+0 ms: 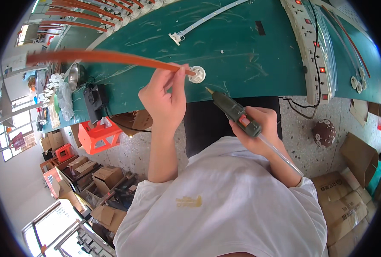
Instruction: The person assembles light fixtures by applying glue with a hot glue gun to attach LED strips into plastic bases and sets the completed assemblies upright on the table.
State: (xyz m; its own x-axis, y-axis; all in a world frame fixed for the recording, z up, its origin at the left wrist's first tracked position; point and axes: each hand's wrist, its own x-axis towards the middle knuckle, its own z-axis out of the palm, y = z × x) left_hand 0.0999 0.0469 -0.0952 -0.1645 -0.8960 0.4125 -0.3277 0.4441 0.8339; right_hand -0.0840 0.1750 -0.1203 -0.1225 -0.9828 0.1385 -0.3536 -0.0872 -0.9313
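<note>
Between the thumb and fingers of my left hand (167,94) is a long orange-brown strip (100,57), held close to its right end. A white round end cap (197,75) sits at that end, just past my fingertips. My right hand (261,128) is wrapped round a dark green glue gun (229,107) with a red part on its body. A clear glue stick (280,155) sticks out of its back. The gun's brassy nozzle points up and left, a short way below and right of the cap and apart from it.
On the green table (242,77) lies a pale LED strip (212,18) with a white end piece. A long power strip (310,55) runs along the right. Several orange-brown strips (79,17) lie far left. A black adapter (95,100) and metal bowl (74,77) are at left; an orange stool (98,138) stands below.
</note>
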